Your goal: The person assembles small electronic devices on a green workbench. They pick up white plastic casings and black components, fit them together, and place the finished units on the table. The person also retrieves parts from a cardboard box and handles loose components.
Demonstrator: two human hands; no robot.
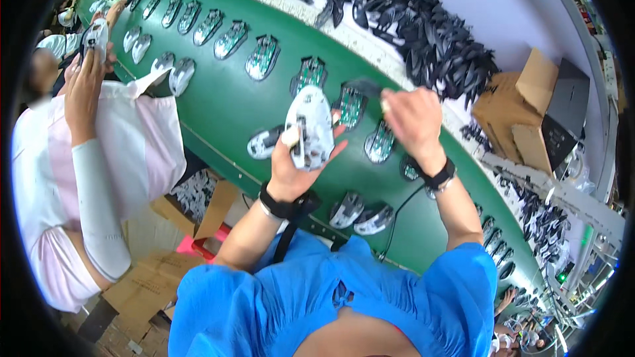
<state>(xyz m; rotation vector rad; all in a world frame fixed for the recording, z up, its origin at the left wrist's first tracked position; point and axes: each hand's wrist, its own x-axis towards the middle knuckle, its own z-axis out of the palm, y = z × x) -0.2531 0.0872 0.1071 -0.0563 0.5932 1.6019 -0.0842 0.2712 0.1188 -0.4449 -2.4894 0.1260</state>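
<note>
My left hand [288,170] holds up a pale grey computer mouse shell [313,122], its inner side with dark fittings facing me. The thumb and fingers grip its lower part. To the right, my right hand [415,121] pinches a dark thin piece [364,86], smeared by motion, above the row of mouse bases. Just beneath that piece lies a mouse base with a green circuit board [350,107]. Another mouse base [380,143] rests below my right hand. Beside my left hand is a grey mouse part [264,142] on the green table.
Mouse bases [262,57] line the green table [225,102]. Behind them heap black curved plastic pieces [397,10]. An open cardboard box [512,112] stands at far right. Two mouse shells [360,215] lie near me. At left a co-worker's hand [84,89] holds another shell.
</note>
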